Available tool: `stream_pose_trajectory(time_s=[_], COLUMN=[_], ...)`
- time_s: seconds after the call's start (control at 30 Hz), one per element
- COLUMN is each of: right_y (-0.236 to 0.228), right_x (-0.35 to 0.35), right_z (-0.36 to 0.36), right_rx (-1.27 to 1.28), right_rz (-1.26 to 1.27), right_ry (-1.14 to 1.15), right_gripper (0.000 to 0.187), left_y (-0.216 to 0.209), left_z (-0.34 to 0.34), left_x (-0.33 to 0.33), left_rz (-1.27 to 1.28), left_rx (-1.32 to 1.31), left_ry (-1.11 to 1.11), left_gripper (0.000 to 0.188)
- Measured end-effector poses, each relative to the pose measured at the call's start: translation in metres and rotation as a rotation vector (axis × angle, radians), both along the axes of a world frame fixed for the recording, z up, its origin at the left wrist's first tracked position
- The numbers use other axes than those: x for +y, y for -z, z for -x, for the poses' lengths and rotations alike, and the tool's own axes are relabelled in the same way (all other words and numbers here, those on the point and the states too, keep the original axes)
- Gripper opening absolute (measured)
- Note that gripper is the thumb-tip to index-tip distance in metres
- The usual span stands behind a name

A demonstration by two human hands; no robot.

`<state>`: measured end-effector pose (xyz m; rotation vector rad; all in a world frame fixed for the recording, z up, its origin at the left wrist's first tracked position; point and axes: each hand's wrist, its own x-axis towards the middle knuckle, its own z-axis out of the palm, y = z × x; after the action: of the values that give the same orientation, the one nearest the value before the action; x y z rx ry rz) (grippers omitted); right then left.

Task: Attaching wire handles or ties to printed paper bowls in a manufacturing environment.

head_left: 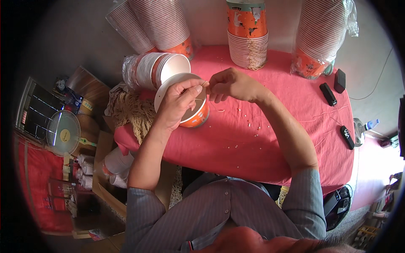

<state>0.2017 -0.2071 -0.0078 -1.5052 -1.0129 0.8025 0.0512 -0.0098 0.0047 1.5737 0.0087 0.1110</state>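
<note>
My left hand (179,101) is over the mouth of an orange-and-white paper bucket (195,119), its thumb and forefinger pinched together. Just to the right, my right hand (231,86) meets it fingertip to fingertip, also in a pinch. Between the fingertips is a thin pale cord (205,84), mostly hidden by the fingers; a short pale strand shows against the bucket's inside. The bucket stands upright on the red-covered table (202,147). Beside my left forearm, a thick bundle of beige cords (134,111) hangs over the table's left edge.
Nested paper buckets (158,69) lie behind the bucket. Tall stacks (162,23) stand at the back left, another stack (248,48) back centre, a wrapped one (318,38) back right. Small white beads (249,124) are scattered mid-table. Black devices (328,94) sit at right; a fan (63,131) stands left.
</note>
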Motion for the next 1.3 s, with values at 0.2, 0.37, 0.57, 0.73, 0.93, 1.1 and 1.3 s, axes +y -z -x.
stream_pose_trajectory(time_s=[0.2, 0.37, 0.57, 0.73, 0.93, 1.1, 1.3], right_y=[0.005, 0.008, 0.009, 0.011, 0.0, -0.024, -0.03], right_x=[0.002, 0.003, 0.001, 0.0, -0.018, -0.032, -0.033], right_z=[0.0, -0.002, -0.003, -0.008, -0.02, -0.014, -0.01], right_rx=[-0.028, -0.023, -0.073, -0.171, -0.11, -0.068, 0.122], right_rz=[-0.067, -0.07, -0.099, -0.099, -0.106, -0.155, -0.277], right_ry=[-0.01, -0.006, -0.017, -0.006, 0.013, 0.04, -0.098], right_gripper=[0.022, 0.02, 0.015, 0.011, 0.013, 0.013, 0.013], left_y=[0.002, -0.004, -0.005, 0.001, -0.001, 0.005, 0.008], left_z=[-0.001, 0.002, 0.001, 0.0, 0.001, 0.005, 0.004], left_x=[0.003, 0.0, -0.003, 0.001, 0.003, 0.002, 0.001], left_rz=[0.014, 0.007, -0.042, -0.1, -0.347, -0.351, -0.357], left_rx=[0.008, 0.011, -0.019, -0.041, 0.035, 0.006, -0.042], left_ry=[0.0, -0.014, -0.086, -0.092, -0.135, -0.102, -0.1], left_gripper=[0.023, 0.02, 0.019, 0.017, 0.017, 0.017, 0.018])
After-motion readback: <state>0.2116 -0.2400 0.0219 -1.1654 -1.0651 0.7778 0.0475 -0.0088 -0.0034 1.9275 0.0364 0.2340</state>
